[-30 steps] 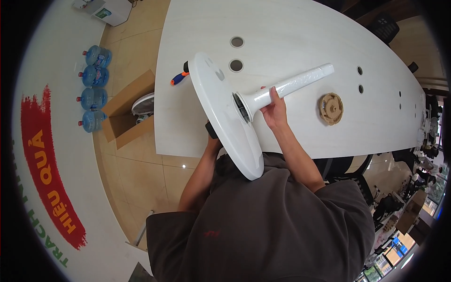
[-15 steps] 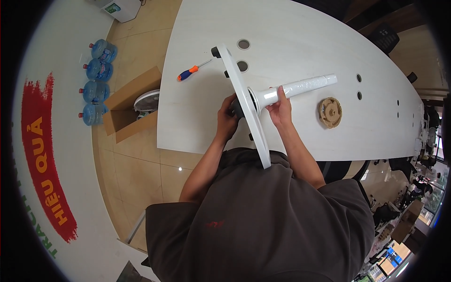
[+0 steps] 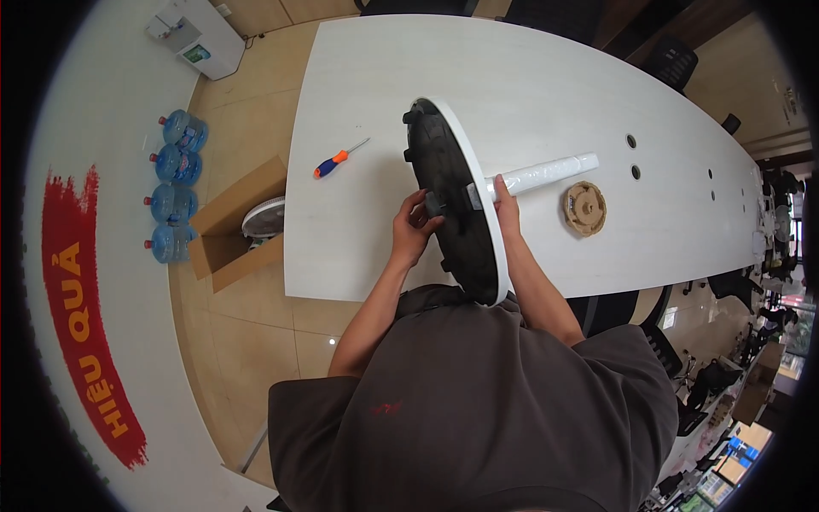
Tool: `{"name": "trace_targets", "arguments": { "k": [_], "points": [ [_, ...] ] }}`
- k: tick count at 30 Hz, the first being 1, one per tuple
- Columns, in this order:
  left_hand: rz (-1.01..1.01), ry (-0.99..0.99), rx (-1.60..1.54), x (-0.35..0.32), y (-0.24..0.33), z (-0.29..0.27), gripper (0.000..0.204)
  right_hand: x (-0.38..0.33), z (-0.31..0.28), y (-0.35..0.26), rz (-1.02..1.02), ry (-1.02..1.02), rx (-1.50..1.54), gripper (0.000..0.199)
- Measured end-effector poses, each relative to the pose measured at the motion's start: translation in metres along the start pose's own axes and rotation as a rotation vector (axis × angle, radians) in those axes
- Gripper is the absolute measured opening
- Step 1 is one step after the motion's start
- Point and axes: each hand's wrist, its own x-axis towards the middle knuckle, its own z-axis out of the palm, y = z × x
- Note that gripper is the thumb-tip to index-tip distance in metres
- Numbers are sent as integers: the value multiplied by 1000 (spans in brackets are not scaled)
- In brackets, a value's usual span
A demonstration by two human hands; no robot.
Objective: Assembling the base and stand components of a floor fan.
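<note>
A round fan base is held on edge in front of my chest, its black hollow underside [image 3: 452,243] turned to the left and its white rim [image 3: 483,183] to the right. From its white side a white pole [image 3: 550,174], wrapped in clear plastic, sticks out to the right. My right hand [image 3: 507,209] is closed around the pole close to the base. At the middle of the underside, the curled fingers of my left hand [image 3: 411,232] grip a dark knob [image 3: 434,205], partly hidden by them.
A screwdriver [image 3: 333,163] with a blue and orange handle lies on the white table [image 3: 367,256] at left. A round brown moulded-pulp piece [image 3: 585,209] lies right of the pole. On the floor stand an open cardboard box [image 3: 239,226] holding fan parts and several water bottles [image 3: 175,205].
The base has turned from nearly edge-on, so its black underside now shows. My left fingers have shifted at the central knob. The whole view has tilted a little.
</note>
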Motion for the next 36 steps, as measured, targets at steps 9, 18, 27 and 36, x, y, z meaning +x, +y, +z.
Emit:
{"name": "trace_targets", "arguments": {
  "k": [9,18,27,36],
  "points": [
    [-2,74,-6,-4,0,-7,61,-14,21,4,-92,-4,9,37],
    [-64,67,124,-11,21,-4,59,-18,25,1,-73,-16,-29,39],
    [-140,61,81,-8,31,-9,51,-18,27,2,-73,-8,-45,38],
    [-31,-18,12,-7,16,-13,57,-18,28,2,-90,4,-33,38]
  ]
}}
